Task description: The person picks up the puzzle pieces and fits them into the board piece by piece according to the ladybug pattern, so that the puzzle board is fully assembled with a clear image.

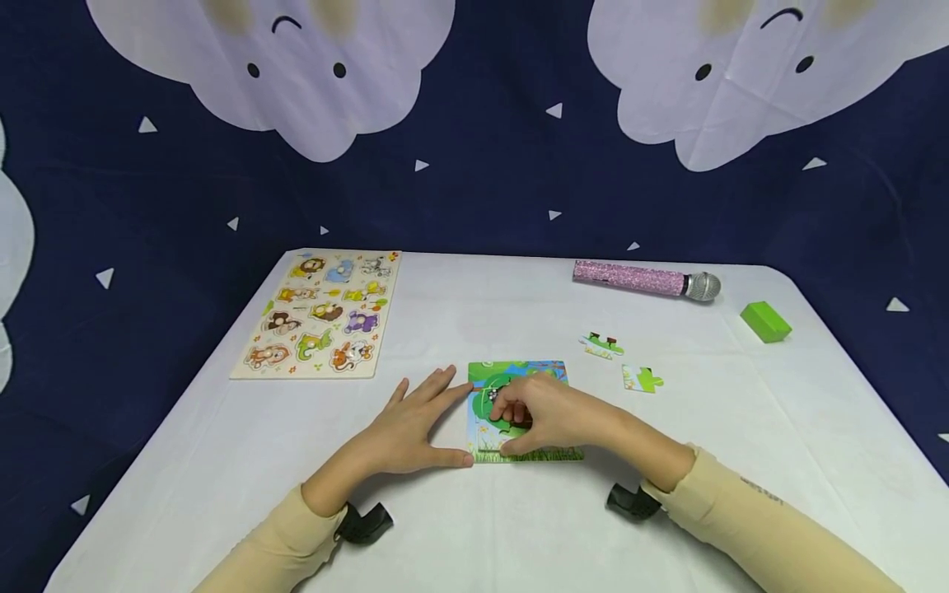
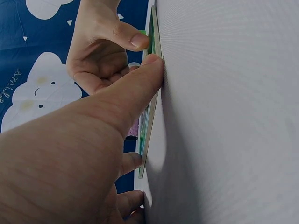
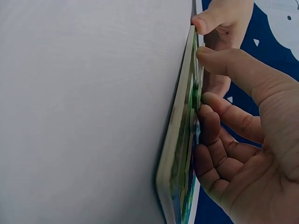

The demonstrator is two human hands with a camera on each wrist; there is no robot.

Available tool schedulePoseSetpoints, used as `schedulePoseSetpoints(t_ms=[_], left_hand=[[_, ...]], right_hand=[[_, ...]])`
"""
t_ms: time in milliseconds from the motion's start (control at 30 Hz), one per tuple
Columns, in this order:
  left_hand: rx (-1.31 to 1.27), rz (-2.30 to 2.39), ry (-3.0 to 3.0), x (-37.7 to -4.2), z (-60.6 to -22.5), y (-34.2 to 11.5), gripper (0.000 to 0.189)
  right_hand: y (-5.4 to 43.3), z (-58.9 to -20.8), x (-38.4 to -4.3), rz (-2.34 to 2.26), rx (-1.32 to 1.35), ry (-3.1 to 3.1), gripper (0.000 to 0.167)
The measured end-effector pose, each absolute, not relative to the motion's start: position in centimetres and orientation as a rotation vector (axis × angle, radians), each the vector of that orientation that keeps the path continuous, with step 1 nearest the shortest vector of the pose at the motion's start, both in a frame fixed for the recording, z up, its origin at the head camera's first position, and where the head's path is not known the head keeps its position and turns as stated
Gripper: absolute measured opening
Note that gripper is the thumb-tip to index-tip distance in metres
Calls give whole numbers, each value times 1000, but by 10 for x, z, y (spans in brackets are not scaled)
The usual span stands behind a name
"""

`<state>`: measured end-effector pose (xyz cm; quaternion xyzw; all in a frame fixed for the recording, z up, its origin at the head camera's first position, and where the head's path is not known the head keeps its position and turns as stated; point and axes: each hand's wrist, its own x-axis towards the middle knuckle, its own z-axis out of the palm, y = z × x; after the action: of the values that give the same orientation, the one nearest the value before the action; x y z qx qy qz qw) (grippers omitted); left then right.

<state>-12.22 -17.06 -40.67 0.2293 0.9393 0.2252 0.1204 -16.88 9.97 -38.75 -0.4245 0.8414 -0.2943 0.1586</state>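
Observation:
A jigsaw board (image 1: 549,455) with a green and blue meadow picture lies flat on the white table. My left hand (image 1: 406,428) has its fingers spread, with the thumb and index fingertips against the board's left edge. Over the board, my right hand (image 1: 544,409) pinches a puzzle piece (image 1: 485,436) between thumb and index finger at the board's lower left; the other fingers are curled. That hand covers much of the picture. In the right wrist view, the board (image 3: 175,126) shows edge-on, with pieces standing slightly above its surface.
Two loose puzzle pieces, one green with red spots (image 1: 602,345) and one green and white (image 1: 642,379), lie right of the board. A wooden animal peg puzzle (image 1: 315,317) is at the left. A pink glitter microphone (image 1: 645,280) and a green block (image 1: 766,322) lie at the back right.

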Motion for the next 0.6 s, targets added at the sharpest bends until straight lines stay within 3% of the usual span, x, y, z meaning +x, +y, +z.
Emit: schedulePoseSetpoints(t_ms=[600], left_hand=[[675, 658, 2741, -122, -407, -172, 100]], right_hand=[[95, -387, -167, -802, -1205, 2434, 29]])
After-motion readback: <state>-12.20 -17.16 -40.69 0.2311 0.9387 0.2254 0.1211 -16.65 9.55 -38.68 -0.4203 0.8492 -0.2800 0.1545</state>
